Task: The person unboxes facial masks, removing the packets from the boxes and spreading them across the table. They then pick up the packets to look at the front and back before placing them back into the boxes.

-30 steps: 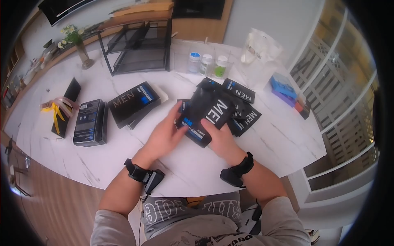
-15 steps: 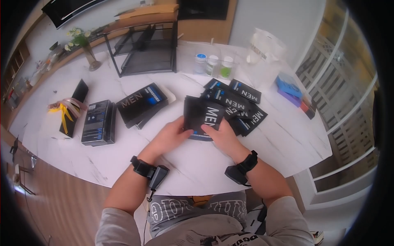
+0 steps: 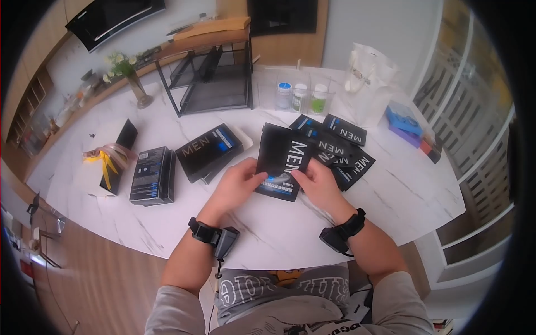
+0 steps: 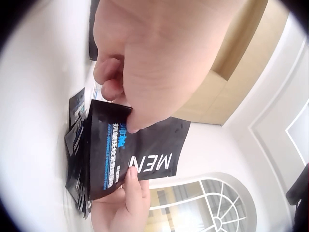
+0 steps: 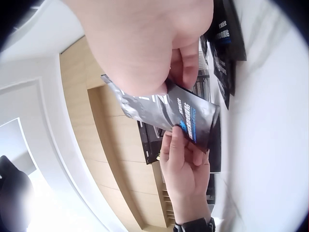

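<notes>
Both hands pinch one black MEN packet (image 3: 282, 162) above the table near its middle. The left hand (image 3: 237, 184) grips its left lower edge with the thumb on top; the right hand (image 3: 324, 187) holds the right side, thumb on the face. In the left wrist view the packet (image 4: 108, 154) shows blue and white print beside the left hand (image 4: 159, 58). From the right wrist the packet (image 5: 159, 108) looks bent and shiny, with the right hand (image 5: 149, 43) above it. Several more MEN packets (image 3: 349, 131) lie overlapping just behind and right of the held one.
Black MEN boxes (image 3: 206, 151) and upright-printed boxes (image 3: 152, 176) lie to the left, near a ribboned box (image 3: 120, 153). Behind stand a mesh tray rack (image 3: 215, 92), a flower vase (image 3: 139, 95), bottles in a clear holder (image 3: 300, 97) and a white bag (image 3: 368, 81). Blue and purple boxes (image 3: 403, 120) lie right.
The held packet has gone from tilted to nearly upright in the head view, its printed lower part showing again. Both hands still hold it. The whole scene has shifted right and slightly down in the head view.
</notes>
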Action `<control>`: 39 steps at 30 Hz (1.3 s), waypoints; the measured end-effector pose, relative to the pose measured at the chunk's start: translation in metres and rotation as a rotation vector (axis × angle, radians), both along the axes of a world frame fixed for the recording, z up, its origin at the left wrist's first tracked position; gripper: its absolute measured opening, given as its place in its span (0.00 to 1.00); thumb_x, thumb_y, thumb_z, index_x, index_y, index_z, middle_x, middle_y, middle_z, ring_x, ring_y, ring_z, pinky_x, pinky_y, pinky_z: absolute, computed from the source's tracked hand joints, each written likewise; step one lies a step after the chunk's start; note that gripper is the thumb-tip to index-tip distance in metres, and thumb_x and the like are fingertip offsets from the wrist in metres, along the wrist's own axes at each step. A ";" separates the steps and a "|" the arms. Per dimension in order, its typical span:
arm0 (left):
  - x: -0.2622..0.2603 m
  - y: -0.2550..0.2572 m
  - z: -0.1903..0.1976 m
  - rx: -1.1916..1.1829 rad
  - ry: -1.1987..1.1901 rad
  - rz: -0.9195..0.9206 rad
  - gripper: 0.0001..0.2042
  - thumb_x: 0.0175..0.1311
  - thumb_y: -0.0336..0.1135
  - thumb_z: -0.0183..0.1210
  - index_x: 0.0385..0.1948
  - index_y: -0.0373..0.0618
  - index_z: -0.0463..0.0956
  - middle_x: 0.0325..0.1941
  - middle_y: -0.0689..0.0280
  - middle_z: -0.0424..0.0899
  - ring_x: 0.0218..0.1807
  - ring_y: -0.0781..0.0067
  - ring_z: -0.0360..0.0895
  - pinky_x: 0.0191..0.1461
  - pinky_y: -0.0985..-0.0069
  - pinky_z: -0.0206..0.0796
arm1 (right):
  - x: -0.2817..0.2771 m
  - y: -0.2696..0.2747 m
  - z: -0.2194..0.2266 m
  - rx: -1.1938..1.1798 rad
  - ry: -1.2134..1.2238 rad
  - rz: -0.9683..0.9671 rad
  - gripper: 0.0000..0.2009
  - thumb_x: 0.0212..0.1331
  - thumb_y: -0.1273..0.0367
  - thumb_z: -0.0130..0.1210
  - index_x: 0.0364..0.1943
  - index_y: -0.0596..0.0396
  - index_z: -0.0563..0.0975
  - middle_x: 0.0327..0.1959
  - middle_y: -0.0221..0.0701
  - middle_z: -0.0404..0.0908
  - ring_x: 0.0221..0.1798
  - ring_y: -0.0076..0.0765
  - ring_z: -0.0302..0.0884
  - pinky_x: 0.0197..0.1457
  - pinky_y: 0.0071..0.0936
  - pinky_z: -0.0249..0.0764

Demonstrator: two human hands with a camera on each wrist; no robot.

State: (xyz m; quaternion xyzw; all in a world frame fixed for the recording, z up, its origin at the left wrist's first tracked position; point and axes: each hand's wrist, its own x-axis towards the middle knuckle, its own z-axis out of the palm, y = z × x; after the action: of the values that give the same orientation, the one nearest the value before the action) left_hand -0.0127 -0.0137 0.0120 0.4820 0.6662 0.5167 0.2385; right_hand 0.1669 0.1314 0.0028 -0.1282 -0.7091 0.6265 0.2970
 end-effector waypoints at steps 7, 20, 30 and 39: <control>-0.025 -0.025 0.048 0.204 0.710 0.402 0.15 0.57 0.28 0.67 0.45 0.38 0.77 0.42 0.62 0.81 0.32 0.71 0.75 0.37 0.76 0.70 | 0.001 0.025 -0.006 -0.146 0.052 -0.051 0.12 0.69 0.73 0.52 0.54 0.58 0.74 0.43 0.28 0.83 0.36 0.16 0.78 0.29 0.15 0.71; -0.104 -0.046 0.063 -0.677 0.644 0.261 0.53 0.34 0.50 0.77 0.70 0.51 0.60 0.68 0.50 0.65 0.70 0.48 0.64 0.70 0.62 0.62 | 0.000 0.031 -0.009 -0.265 0.153 -0.052 0.09 0.69 0.72 0.52 0.50 0.58 0.74 0.39 0.27 0.81 0.33 0.17 0.76 0.29 0.17 0.72; -0.028 -0.024 0.068 -0.138 0.808 0.013 0.50 0.31 0.32 0.77 0.67 0.50 0.63 0.64 0.51 0.64 0.65 0.48 0.66 0.68 0.63 0.64 | 0.003 0.048 -0.004 -0.465 0.353 -0.301 0.10 0.66 0.73 0.54 0.49 0.58 0.75 0.37 0.30 0.82 0.31 0.21 0.78 0.28 0.19 0.74; 0.018 -0.001 0.030 -0.059 0.876 0.121 0.48 0.34 0.33 0.77 0.68 0.50 0.64 0.68 0.43 0.60 0.68 0.41 0.61 0.68 0.57 0.62 | 0.003 0.039 -0.002 -0.466 0.332 -0.313 0.10 0.67 0.73 0.53 0.50 0.60 0.75 0.38 0.30 0.83 0.34 0.22 0.80 0.33 0.21 0.78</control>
State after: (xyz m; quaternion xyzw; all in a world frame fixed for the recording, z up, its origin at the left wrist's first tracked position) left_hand 0.0055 -0.0150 0.0418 0.6084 0.7460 0.2576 -0.0835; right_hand 0.1699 0.1709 0.0013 -0.1962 -0.4604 0.7311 0.4637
